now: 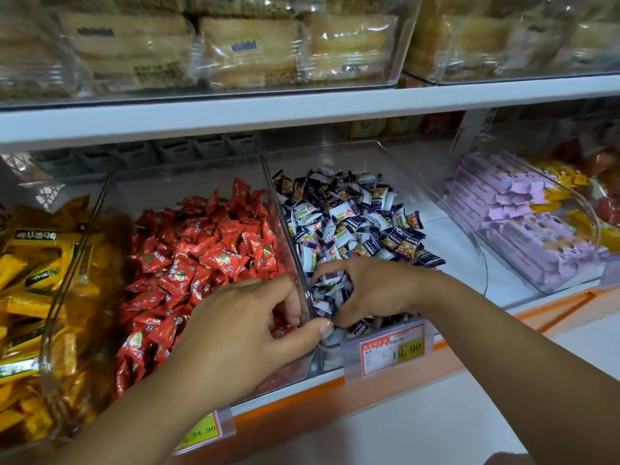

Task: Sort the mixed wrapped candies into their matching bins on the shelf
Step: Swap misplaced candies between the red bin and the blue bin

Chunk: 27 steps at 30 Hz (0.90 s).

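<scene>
Two clear bins stand side by side on the shelf. The left bin (110,196) holds red wrapped candies (201,250); the right bin (385,152) holds blue-and-white wrapped candies (352,216). My left hand (241,330) reaches into the front of the red bin, its fingers curled down among the red candies by the clear divider, thumb against the front wall. What it holds is hidden. My right hand (372,290) sits at the front of the blue-and-white bin and grips a bunch of blue-and-white candies (327,290).
A bin of yellow packets (30,270) stands at the left, and a bin of purple bars (516,223) at the right. Price tags (392,350) hang on the orange shelf edge. The shelf above (302,105) carries clear boxes of pastries.
</scene>
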{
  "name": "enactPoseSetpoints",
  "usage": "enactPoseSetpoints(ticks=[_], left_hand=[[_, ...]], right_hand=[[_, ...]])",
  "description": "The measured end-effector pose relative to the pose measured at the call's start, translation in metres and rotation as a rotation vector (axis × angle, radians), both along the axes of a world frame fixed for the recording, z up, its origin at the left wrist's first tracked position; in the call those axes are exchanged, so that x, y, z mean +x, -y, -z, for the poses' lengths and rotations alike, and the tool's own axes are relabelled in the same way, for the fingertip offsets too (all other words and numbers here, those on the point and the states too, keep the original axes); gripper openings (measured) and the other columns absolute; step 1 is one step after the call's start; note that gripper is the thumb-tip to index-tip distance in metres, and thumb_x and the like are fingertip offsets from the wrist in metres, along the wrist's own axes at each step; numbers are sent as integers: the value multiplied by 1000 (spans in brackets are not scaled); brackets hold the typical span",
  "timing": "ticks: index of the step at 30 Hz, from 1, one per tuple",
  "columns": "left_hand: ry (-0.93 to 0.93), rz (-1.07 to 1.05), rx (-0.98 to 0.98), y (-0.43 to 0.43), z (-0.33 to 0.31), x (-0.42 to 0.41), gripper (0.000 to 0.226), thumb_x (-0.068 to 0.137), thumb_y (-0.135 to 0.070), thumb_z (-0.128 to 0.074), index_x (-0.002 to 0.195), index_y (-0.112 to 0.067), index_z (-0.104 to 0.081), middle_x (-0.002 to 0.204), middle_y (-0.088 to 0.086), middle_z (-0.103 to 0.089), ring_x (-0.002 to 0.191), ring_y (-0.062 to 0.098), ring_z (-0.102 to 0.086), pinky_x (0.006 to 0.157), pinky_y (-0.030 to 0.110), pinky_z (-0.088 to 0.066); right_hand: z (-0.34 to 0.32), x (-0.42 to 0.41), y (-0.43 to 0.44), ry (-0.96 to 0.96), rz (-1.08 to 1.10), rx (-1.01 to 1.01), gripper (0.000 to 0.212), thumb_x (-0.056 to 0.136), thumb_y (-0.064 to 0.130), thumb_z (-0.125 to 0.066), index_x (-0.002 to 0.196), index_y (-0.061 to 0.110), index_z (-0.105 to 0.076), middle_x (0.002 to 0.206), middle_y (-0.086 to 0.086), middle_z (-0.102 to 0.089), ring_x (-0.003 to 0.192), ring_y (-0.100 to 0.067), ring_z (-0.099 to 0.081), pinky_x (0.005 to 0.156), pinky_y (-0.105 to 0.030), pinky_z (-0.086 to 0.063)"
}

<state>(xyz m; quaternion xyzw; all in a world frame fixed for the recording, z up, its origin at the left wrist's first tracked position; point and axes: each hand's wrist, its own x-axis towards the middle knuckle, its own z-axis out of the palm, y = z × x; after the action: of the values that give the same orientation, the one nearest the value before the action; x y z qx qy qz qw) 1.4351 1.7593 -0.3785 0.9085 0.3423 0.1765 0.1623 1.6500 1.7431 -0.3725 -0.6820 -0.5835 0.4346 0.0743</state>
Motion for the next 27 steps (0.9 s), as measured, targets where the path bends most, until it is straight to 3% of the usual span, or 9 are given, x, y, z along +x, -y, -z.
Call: enactPoseSetpoints(ticks=[4,7,9,11,16,18,22,25,27], left_hand=[[23,2,-15,-2,3,0,47,69,-80,-34,72,-35,-50,97,-37,-49,82,-5,-50,58,13,-37],[18,-20,-15,-2,2,0,50,67,-83,-33,74,-36,-50,86,-22,-55,80,-1,-51,51,15,-32],[-5,-15,-16,-2,2,0,53,66,-84,-30,75,-36,-50,100,-30,-49,84,0,-50,51,15,-30],[-16,-6,-15,-2,1,-1,52,66,-84,-30,75,-37,-50,105,-38,-43,85,-2,-50,51,15,-28],[-8,7,-30,-1,0,0,50,67,-82,-30,74,-37,-50,102,-47,-41,84,-6,-49,50,13,-27],[-3,12,-29,-1,0,-1,50,67,-82,-30,74,-37,-50,101,-45,-42,83,-6,-49,50,14,-27],[-2,9,-22,-2,1,0,50,67,-83,-31,74,-37,-50,101,-42,-43,83,-3,-49,50,14,-28],[-8,13,-11,-1,1,-1,51,68,-83,-30,74,-37,-50,101,-44,-42,85,-4,-49,50,15,-28],[-5,13,-12,0,1,-1,52,68,-83,-29,75,-37,-50,101,-45,-41,85,-5,-49,50,14,-27]], right_hand=[[-2,2,1,-57,114,83,68,81,15,-74,138,34,-42,66,13,-42,34,12,-44,38,-4,-30],[-5,5,-1,-78,264,183,63,78,24,-75,133,25,-45,92,3,-61,71,7,-61,61,-14,-50],[-8,11,-5,-130,395,293,55,77,27,-76,127,21,-54,99,3,-69,86,-12,-66,74,-27,-54],[-15,16,-8,-175,483,411,39,81,29,-76,116,24,-59,88,12,-70,81,-10,-66,67,-19,-49],[-33,35,-1,35,376,470,68,78,45,-75,137,40,-41,134,14,-50,116,-11,-53,88,-23,-38],[-45,36,9,180,279,407,72,79,46,-73,140,48,-37,148,13,-40,121,-7,-48,85,-19,-36],[-60,21,26,548,130,539,42,89,36,-65,130,37,-55,130,11,-57,86,-2,-58,61,-6,-36],[-46,0,21,399,88,543,24,93,26,-62,116,32,-67,103,13,-65,96,-3,-60,68,-3,-38],[-25,3,11,495,26,460,30,96,25,-58,125,28,-62,121,5,-62,110,-10,-56,85,-16,-41]])
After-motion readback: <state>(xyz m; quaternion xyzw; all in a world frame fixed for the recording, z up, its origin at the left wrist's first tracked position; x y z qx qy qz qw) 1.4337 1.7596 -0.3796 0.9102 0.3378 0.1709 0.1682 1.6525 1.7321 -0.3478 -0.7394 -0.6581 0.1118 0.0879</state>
